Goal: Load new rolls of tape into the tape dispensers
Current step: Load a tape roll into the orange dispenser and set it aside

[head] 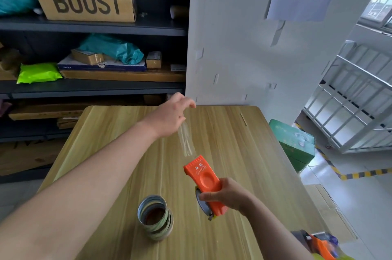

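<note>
Right hand (228,196) grips orange tape dispenser (204,181) above worktop (244,153), fingers closed round its rear over loaded roll. Left hand (171,117) pinches clear tape strip (186,141), stretched taut from dispenser's serrated end. Stack of spare rolls (156,220) on worktop near dispenser.

Dark shelving (91,26), white wall (233,47)
</note>
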Tool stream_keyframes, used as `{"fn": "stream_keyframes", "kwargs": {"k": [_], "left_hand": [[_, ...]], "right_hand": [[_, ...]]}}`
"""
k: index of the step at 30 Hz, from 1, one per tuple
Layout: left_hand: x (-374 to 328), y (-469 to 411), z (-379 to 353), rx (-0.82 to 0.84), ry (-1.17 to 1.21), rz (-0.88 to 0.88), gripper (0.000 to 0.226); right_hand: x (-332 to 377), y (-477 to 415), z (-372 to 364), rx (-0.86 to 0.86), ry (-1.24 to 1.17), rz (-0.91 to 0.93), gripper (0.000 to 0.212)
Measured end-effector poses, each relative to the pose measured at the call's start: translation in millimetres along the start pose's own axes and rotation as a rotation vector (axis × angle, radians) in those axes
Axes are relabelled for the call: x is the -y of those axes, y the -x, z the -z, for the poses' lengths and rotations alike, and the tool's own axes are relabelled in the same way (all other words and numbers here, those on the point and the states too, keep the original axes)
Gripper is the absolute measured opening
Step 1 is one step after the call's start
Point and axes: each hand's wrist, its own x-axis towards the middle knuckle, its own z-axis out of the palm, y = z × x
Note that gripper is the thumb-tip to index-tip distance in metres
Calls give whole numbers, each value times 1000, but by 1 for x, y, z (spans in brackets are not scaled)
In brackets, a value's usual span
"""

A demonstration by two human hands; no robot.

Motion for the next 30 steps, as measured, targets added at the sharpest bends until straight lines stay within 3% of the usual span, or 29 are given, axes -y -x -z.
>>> {"fn": "stream_keyframes", "kwargs": {"k": [4,8,19,25,30], "left_hand": [[-12,-1,-6,22,-216,-155,45],[-13,-4,-9,-62,-292,-158,55],[-4,-7,6,-212,-106,133,49],[-9,-12,14,-311,-51,137,43],[-25,-10,11,-327,8,133,42]], "right_hand": [[-10,-9,-11,-41,-68,-18,51],[-14,-8,-15,-44,-140,-5,38],[-14,-7,-14,72,-230,78,47],[-15,-5,-9,96,-245,45,53],[-14,-6,-11,38,-281,30,37]]}}
